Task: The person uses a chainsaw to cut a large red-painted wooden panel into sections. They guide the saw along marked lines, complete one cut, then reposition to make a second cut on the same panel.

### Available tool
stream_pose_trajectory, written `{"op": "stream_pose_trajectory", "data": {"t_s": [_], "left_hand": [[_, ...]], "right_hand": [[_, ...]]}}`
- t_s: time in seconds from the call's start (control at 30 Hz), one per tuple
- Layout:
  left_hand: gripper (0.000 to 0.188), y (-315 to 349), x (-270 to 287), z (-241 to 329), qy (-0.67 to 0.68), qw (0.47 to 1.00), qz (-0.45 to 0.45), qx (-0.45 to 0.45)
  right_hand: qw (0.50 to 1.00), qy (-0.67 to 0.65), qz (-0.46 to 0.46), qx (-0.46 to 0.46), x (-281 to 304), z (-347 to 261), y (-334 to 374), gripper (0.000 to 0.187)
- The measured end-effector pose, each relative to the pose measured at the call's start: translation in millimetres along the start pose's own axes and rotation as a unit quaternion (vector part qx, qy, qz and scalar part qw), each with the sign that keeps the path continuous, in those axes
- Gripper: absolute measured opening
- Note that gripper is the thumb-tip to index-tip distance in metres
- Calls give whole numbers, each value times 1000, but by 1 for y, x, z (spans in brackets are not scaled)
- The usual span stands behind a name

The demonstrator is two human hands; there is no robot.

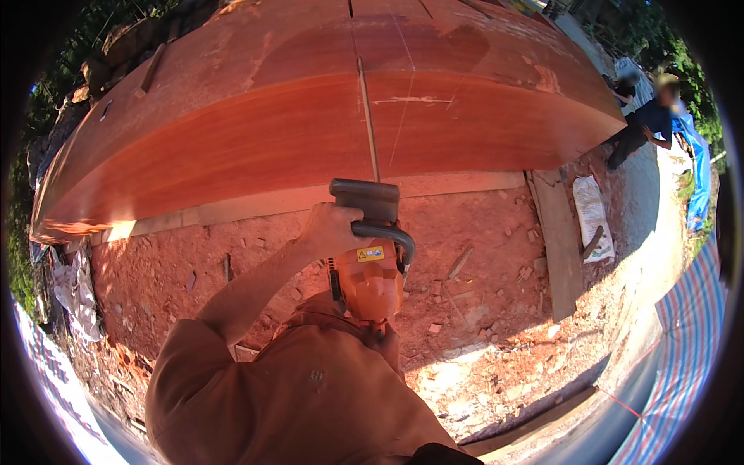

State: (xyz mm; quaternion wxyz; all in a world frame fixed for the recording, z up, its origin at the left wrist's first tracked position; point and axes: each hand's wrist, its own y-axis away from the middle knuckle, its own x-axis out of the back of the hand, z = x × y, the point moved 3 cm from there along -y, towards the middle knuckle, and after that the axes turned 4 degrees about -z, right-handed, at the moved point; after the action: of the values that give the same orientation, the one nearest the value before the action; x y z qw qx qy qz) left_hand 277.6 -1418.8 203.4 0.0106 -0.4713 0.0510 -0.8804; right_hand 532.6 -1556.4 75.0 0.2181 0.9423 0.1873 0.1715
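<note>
An orange chainsaw (373,283) with a dark front guard and handle is held in front of my body. My left hand (325,231) is closed around its front handle, the arm bent across from the left. At the saw's rear end my right hand (390,347) shows only in part, close against the sleeve; it grips the rear handle, its fingers mostly hidden. The long, narrow guide bar (367,120) points away from me and stands against the side face of a huge reddish timber block (256,147), its tip reaching the upper edge. Pale marked lines run over the wood beside it.
Reddish ground (457,225) is littered with wood chips and scraps. A long plank (556,248) and a white sack (594,217) lie at the right. Beyond them is a person in dark clothes (649,124), with another figure behind. Striped sheeting (690,333) hangs at the near right.
</note>
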Motion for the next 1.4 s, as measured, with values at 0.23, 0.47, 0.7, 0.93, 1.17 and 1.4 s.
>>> {"op": "stream_pose_trajectory", "data": {"t_s": [0.23,0.47,0.7,0.93,1.17,1.4], "left_hand": [[34,-1,3,1,-1,998,37,-42],[33,-5,2,-4,5,1000,-25,4],[32,-6,0,-10,0,1000,-17,-4],[28,-9,-1,-12,-1,999,22,-43],[27,-12,1,-16,-7,998,18,-52],[29,-17,0,-19,7,999,12,-44]], "right_hand": [[1000,7,-4,-23,0,-2,-1,51],[999,13,-18,-35,-7,23,-9,50],[1000,-3,-6,-15,-11,31,-12,52],[998,27,-18,-48,-6,2,-10,56],[996,63,-21,-56,-5,-7,-11,50],[1000,13,-4,-12,-12,8,-21,49]]}}
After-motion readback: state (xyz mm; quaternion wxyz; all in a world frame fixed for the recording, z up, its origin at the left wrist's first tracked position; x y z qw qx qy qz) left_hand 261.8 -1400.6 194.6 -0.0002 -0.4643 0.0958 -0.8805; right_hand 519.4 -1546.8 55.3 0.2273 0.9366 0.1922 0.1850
